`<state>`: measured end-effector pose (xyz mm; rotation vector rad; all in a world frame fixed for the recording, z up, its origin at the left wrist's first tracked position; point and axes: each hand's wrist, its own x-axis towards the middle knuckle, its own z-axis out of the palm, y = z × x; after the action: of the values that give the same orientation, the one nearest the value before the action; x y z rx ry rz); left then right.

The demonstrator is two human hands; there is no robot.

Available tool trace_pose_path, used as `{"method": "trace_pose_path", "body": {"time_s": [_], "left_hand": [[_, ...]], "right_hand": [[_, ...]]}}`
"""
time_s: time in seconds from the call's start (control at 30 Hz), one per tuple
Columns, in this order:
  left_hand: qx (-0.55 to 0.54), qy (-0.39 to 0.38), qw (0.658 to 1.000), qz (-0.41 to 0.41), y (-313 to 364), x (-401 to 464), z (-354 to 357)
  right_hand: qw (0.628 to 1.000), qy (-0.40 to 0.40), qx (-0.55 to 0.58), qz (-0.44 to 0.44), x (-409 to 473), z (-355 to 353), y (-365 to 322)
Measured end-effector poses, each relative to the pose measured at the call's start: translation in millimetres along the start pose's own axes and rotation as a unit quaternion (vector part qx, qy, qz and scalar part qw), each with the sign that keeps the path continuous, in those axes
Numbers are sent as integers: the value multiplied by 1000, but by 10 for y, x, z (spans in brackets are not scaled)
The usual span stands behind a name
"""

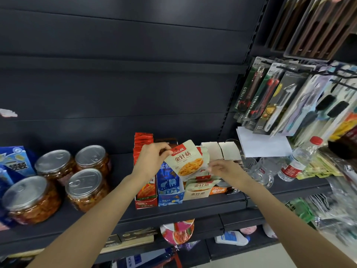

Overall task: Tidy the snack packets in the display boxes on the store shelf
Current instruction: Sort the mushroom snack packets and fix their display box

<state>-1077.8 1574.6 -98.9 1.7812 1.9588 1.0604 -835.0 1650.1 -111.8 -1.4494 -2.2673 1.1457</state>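
While both hands meet above the display boxes, a cream snack packet [186, 161] is held up over the dark shelf [193, 207].

With thumb and curled fingers, the left hand [152, 159] pinches the packet's top edge at about 10 o'clock from the packet's middle; the right hand [222, 169] pinches its lower corner at about 4 o'clock. Directly beneath, at 6 o'clock, sits the cream display box [197, 193] with more packets of the same kind leaning in it. A blue display box [170, 190] stands just beside it at 9 o'clock, touching a red display box [144, 188] farther left. Four sealed jars [58, 180] with metal lids stand well apart at 9 o'clock along the shelf. Plastic water bottles [297, 161] lie at 3 o'clock, and carded utility knives [258, 97] hang at 1 o'clock.
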Motion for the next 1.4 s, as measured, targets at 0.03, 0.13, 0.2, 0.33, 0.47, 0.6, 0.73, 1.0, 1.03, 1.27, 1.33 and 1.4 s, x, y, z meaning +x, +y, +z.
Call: {"method": "trace_pose_path", "body": {"time_s": [0.03, 0.13, 0.2, 0.33, 0.47, 0.6, 0.73, 1.0, 1.03, 1.27, 1.33, 1.4], "left_hand": [[0, -5, 1000, 2, 19, 13, 32], [-6, -34, 999, 15, 68, 55, 134], [-9, -71, 997, 25, 101, 67, 215], [67, -145, 985, 71, 239, 45, 377], [102, -224, 966, 84, 292, 34, 543], [65, -264, 961, 42, 236, 11, 648], [45, -274, 960, 35, 208, 3, 668], [31, -132, 990, 31, 53, 140, 567], [42, -108, 993, 37, 22, 177, 555], [64, -135, 988, 29, -48, 369, 622], [57, -139, 989, 16, -38, 380, 650], [56, -136, 989, 5, -26, 360, 669]], "right_hand": [[1000, -14, -13, -1, -32, -4, 22], [995, -31, -89, -29, -111, -8, 89], [986, 2, -160, -44, -141, 9, 124], [981, 71, -180, -17, -141, 60, 165], [983, 90, -161, -20, -129, 69, 102], [982, 87, -162, -47, -92, 55, 77], [981, 71, -176, -52, -81, 54, 105], [992, 61, -81, -69, 23, -67, 56], [991, 70, -88, -76, 66, -86, 49], [984, 40, -144, -94, 425, -135, 49], [983, 20, -152, -103, 500, -116, 86], [979, 21, -169, -116, 543, -115, 122]]}}
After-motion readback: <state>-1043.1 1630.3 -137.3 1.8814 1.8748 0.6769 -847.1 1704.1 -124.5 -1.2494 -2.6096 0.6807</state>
